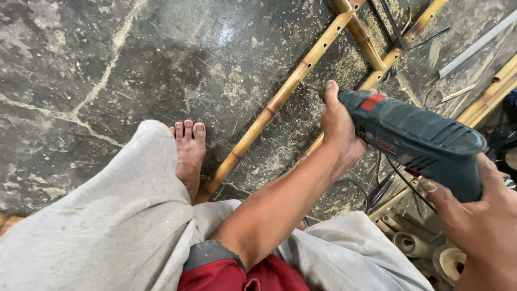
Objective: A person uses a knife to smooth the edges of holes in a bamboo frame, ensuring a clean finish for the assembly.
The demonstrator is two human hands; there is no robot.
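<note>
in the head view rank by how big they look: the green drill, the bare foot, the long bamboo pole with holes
1. bamboo pole, longest across the frame
2. green drill, bulkiest, but nearest the camera, so unsure against the pole
3. bare foot, partly hidden by the trouser leg

Left hand [338, 126] wrapped round the front of a green drill [417, 141], fingers by the chuck. Right hand [479, 215] gripping the rear handle. Bit tip just past the left fingers, touching a holed bamboo pole [280, 98]. Bare foot [189, 153] pressing on that pole's near end. Sawdust on the floor [107, 70]. Cut bamboo stubs [425, 250] below the right fingers.
</note>
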